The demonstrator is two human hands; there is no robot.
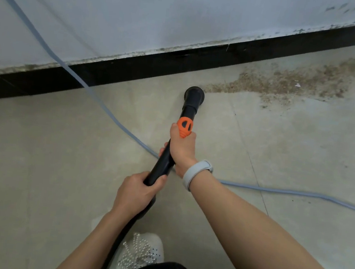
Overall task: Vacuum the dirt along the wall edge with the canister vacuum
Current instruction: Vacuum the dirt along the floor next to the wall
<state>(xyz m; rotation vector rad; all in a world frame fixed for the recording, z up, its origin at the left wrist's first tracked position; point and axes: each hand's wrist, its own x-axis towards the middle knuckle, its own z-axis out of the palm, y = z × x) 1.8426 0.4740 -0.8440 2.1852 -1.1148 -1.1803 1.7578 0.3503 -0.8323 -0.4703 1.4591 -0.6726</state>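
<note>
A black vacuum wand with an orange collar points away from me at the floor. Its round black nozzle sits on the concrete just in front of the black baseboard, at the left tip of a brown dirt patch that spreads rightward along the wall. My right hand grips the wand just below the orange collar. My left hand grips the wand lower down, where the hose starts. The canister is out of view.
A grey-blue power cord runs from the upper left, across the floor under the wand and off to the right. A white wall rises above the baseboard. My white beaded shoe stands at the bottom.
</note>
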